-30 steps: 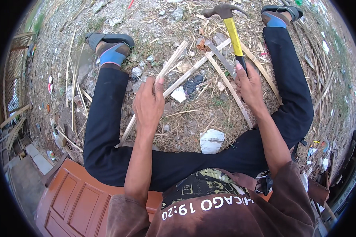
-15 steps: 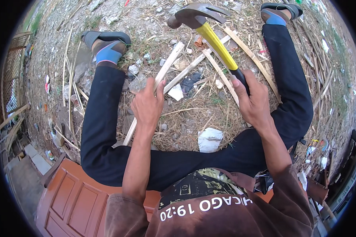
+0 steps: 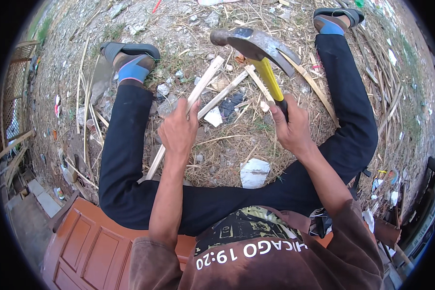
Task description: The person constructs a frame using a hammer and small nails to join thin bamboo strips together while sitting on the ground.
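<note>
My left hand point(image 3: 179, 128) is closed around a pale wooden strip point(image 3: 208, 77), which slants from near my left thigh up toward the middle of the ground. In my right hand point(image 3: 293, 126) is a claw hammer point(image 3: 269, 79) with a yellow shaft and black grip. Its grey steel head is raised off the ground, the striking face toward the left and the claw toward the right. Beside the held strip lies another wooden strip point(image 3: 227, 93). A thin strip point(image 3: 258, 82) passes partly behind the hammer shaft.
A broken white tile piece point(image 3: 254, 173) lies between my legs, and stones and dry grass cover the ground. Long wooden slats point(image 3: 394, 111) lie beyond my right leg. Under me is a reddish-brown panelled door point(image 3: 99, 251). A lattice panel point(image 3: 14, 96) stands at far left.
The hammer has come down and its head has swung slightly right, with my right hand shifting left and lower. My left hand stays on the strip, almost unmoved.
</note>
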The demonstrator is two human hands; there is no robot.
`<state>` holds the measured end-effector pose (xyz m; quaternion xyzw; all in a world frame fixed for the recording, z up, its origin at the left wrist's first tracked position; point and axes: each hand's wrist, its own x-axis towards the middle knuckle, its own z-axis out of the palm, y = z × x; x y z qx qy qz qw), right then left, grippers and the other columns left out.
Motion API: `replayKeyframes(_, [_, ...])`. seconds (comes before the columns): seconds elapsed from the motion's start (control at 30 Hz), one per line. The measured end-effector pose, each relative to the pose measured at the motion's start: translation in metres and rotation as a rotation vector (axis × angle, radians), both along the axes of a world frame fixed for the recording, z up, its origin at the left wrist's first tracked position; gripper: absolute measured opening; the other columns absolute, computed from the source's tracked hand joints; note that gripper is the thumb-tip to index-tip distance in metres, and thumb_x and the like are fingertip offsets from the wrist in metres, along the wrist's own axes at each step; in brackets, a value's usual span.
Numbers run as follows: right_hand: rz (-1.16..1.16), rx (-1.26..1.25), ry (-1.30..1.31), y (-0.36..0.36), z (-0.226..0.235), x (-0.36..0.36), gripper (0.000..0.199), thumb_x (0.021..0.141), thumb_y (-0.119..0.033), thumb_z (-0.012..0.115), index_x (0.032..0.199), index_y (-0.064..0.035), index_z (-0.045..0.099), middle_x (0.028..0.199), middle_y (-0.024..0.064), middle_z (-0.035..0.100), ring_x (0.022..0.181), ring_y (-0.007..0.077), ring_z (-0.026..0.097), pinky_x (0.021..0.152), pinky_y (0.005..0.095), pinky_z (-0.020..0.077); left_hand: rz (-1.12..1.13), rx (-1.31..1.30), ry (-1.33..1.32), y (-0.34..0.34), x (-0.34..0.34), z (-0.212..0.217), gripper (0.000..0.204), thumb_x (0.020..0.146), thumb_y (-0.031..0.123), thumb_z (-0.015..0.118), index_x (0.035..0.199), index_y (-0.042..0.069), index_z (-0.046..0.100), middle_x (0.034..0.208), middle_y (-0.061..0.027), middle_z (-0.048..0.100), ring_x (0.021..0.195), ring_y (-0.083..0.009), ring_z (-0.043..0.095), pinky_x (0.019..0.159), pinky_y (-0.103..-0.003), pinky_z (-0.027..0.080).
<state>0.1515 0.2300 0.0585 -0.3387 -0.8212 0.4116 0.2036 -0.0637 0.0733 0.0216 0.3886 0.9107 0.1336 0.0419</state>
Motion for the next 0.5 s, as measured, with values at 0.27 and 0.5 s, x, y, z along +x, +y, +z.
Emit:
replayKeyframes(0.27, [-0.306, -0.444, -0.044, -0.005, -0.049, 0.047, 0.024, 0.101, -0.029, 0.059, 0.104, -0.005, 0.062, 0.065, 0.0012, 0.054, 0.054, 0.0102, 0.048, 0.051, 0.0304, 0.0399, -0.06, 0.01, -0.423, -0.008, -0.016, -0.024, 0.038, 0.104, 0.04, 0.048, 0.09, 0.005, 0.056, 0.063, -0.021, 0.06, 0.064, -0.0405, 0.064, 0.058, -0.048, 0.046])
replayKeyframes(0.5, [-0.56, -0.782, 0.166, 0.007, -0.031, 0.056, 0.021, 0.1, -0.024, 0.062, 0.091, -0.0094, 0.05, 0.061, -0.0068, 0.044, 0.044, 0.0026, 0.04, 0.039, 0.0225, 0.0328, 0.055, 0.415, -0.914, 0.044, -0.013, -0.02, 0.04, 0.107, 0.041, 0.043, 0.091, 0.005, 0.053, 0.064, -0.0005, 0.05, 0.052, -0.0102, 0.046, 0.05, -0.028, 0.038])
